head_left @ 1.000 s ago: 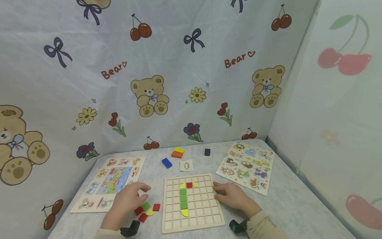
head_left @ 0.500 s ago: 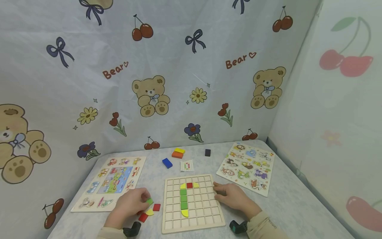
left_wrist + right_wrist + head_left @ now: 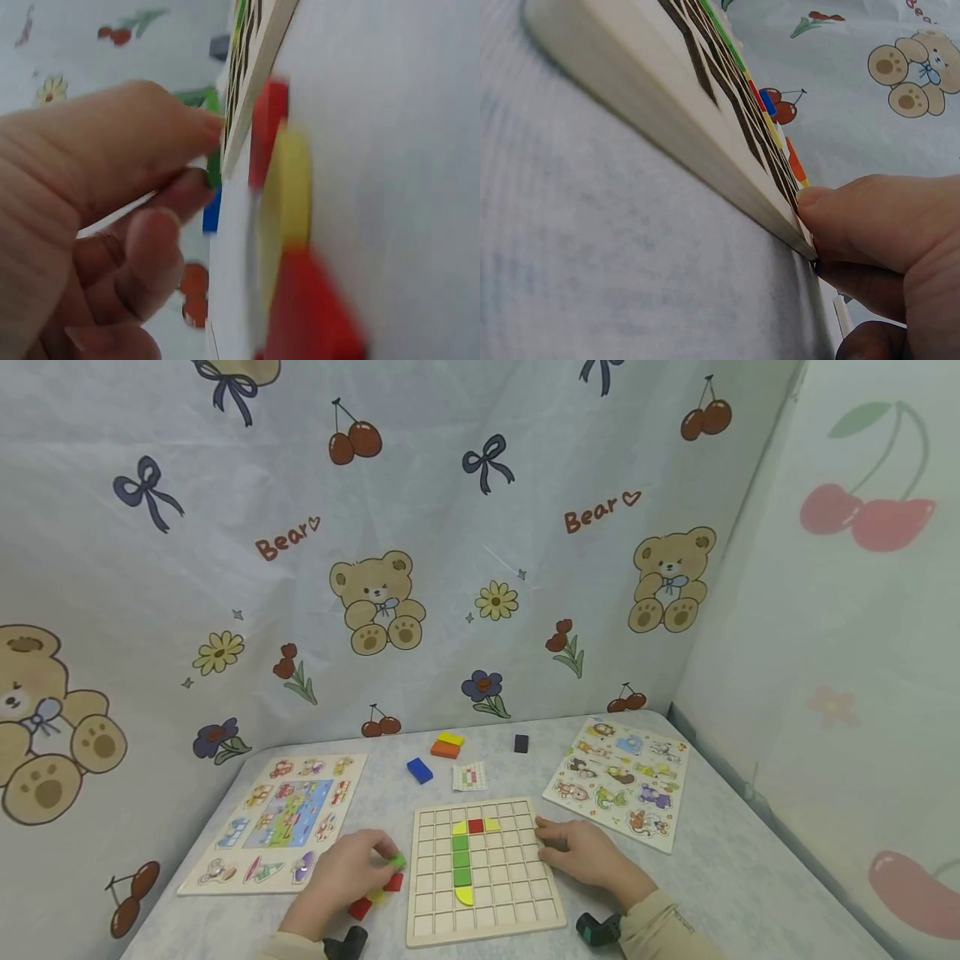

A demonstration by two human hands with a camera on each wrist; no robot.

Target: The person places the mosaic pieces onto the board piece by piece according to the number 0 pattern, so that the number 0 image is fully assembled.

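My left hand (image 3: pixel 352 867) pinches a green square tile (image 3: pixel 397 861) between thumb and fingers, just left of the wooden grid board (image 3: pixel 517 887). In the left wrist view the green tile (image 3: pixel 214 166) is partly hidden by the fingertips. Below that hand lie a red tile (image 3: pixel 393 882), a yellow quarter-round tile (image 3: pixel 377 897) and another red tile (image 3: pixel 360 909). A column of green tiles (image 3: pixel 462 858) sits in the grid, with yellow and red tiles above it and a yellow one beneath. My right hand (image 3: pixel 583 853) grips the board's right edge, thumb on top.
A small pattern card (image 3: pixel 470 776) lies behind the board. Beyond it are blue (image 3: pixel 419 770), orange (image 3: pixel 446 749), yellow (image 3: pixel 451 738) and black (image 3: pixel 521 742) blocks. Picture puzzles stand flat at left (image 3: pixel 352 777) and right (image 3: pixel 555 787). A printed curtain (image 3: pixel 450 518) backs the table.
My left hand has come down to the loose tiles, picked up a green one and carried it right toward the board. The right hand stays at the board's edge.
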